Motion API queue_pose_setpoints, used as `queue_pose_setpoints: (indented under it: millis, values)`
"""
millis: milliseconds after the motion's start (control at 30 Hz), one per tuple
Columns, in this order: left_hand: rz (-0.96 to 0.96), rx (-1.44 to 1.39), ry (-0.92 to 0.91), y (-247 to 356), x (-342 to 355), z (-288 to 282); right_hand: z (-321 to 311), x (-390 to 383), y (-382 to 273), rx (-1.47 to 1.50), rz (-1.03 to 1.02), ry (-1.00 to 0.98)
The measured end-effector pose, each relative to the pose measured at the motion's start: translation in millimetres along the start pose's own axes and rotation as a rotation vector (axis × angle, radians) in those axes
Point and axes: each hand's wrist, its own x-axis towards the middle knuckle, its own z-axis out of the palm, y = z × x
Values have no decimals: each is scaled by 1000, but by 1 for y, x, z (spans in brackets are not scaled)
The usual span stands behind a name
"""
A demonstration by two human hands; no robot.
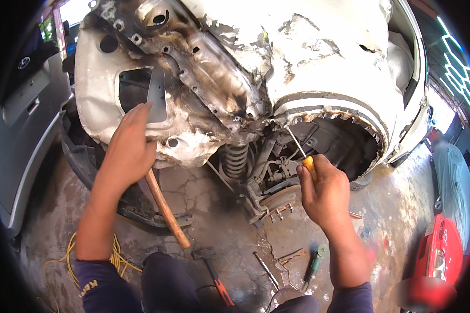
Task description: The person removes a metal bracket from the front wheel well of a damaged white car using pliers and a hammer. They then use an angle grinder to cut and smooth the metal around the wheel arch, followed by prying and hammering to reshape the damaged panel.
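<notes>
My right hand [326, 195] is closed around the yellow handle of a screwdriver [297, 143]. Its thin metal shaft points up and left, with the tip at the ragged inner edge of the wheel arch [329, 104]. My left hand [128, 148] is at the white, scorched rear body panel [96, 96] of the car, beside a rectangular cutout. A hammer [164, 208] hangs from that hand by the upper part of its wooden handle, the free end slanting down and right. The hand hides the hammer's head. Between my hands sit a coil spring [235, 160] and bare suspension parts.
On the concrete floor lie a hammer with a red grip [219, 284], a green power tool [314, 268], a metal bar [266, 270] and a yellow cable [68, 255]. A dark bumper [151, 221] is under the panel. A grey door [34, 135] stands left, a red car part [438, 250] right.
</notes>
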Motion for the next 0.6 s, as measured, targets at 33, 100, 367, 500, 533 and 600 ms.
queue_pose_setpoints:
  millis: [33,100,367,500,533,600]
  values:
    - [-30,31,-148,1,9,-1,16,-4,13,90,-42,66]
    - [-63,82,-404,2,27,11,46,-2,33,163,-72,180]
    - [44,196,-273,-5,17,33,120,58,65,373,-110,207]
    - [12,248,-320,-3,15,29,71,13,41,218,57,35]
    - [6,264,-323,-4,13,31,54,9,28,236,49,69]
    - [18,301,-331,-6,16,32,25,-2,8,275,51,155]
